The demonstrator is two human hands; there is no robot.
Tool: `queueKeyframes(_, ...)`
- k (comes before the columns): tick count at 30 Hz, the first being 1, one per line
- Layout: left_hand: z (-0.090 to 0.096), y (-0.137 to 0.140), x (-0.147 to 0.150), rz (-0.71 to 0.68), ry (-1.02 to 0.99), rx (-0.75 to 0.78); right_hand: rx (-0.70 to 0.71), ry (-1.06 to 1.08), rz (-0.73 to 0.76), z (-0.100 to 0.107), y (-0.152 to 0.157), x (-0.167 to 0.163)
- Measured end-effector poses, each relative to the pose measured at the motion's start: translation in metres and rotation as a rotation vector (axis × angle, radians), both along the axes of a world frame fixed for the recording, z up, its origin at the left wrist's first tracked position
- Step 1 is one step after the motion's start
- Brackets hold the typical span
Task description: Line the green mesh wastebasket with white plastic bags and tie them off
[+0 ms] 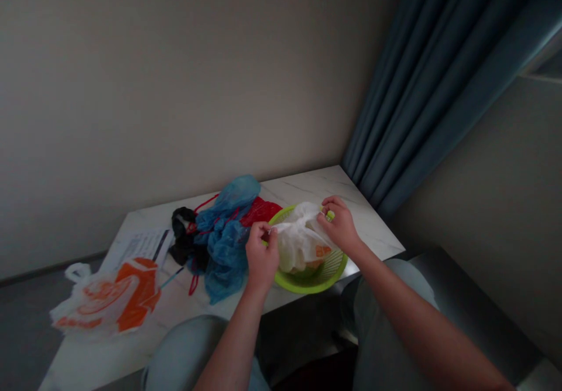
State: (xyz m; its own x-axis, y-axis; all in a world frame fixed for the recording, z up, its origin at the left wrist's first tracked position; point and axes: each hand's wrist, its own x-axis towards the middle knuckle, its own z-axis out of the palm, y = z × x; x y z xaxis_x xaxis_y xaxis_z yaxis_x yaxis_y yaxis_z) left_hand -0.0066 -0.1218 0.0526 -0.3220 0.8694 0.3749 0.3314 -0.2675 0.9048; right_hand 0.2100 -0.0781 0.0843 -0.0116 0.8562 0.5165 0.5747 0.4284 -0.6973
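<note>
A white plastic bag [302, 242] with a small orange print sits in a green plastic basket [307, 287]. Its top is drawn together into a twist or knot, with an end pulled out to each side. My left hand [262, 253] pinches the left end, fingers closed. On the other side my right hand [339, 222] is closed on the right end, near the basket's far right rim. What lies inside the bag cannot be made out.
Left of the basket lie crumpled blue bags [228, 239], a red bag [261, 211] and black bags [187, 236]. A white-and-orange plastic bag [114, 297] and a printed sheet [138, 247] are farther left on the marble-patterned table [307, 181]. A blue curtain [421, 86] hangs right.
</note>
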Motion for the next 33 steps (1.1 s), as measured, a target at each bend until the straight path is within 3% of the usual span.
queueKeyframes(7, -0.002, 0.009, -0.015, 0.012, -0.023, -0.01, -0.001, 0.008, -0.117, -0.011, 0.013, 0.034)
queueKeyframes(19, 0.0, 0.01, -0.013, -0.009, -0.126, -0.034, 0.087, -0.061, -0.259, -0.01, 0.002, 0.041)
queueKeyframes(22, 0.001, 0.007, -0.013, 0.015, -0.071, -0.055, 0.087, -0.078, -0.242, -0.008, 0.001, 0.041)
queueKeyframes(28, 0.005, -0.004, -0.006, -0.168, 0.001, -0.159, 0.113, -0.068, -0.219, -0.003, 0.002, 0.046)
queueKeyframes(33, 0.008, -0.006, -0.001, -0.176, 0.016, -0.236, 0.077, 0.002, -0.136, 0.005, -0.006, 0.035)
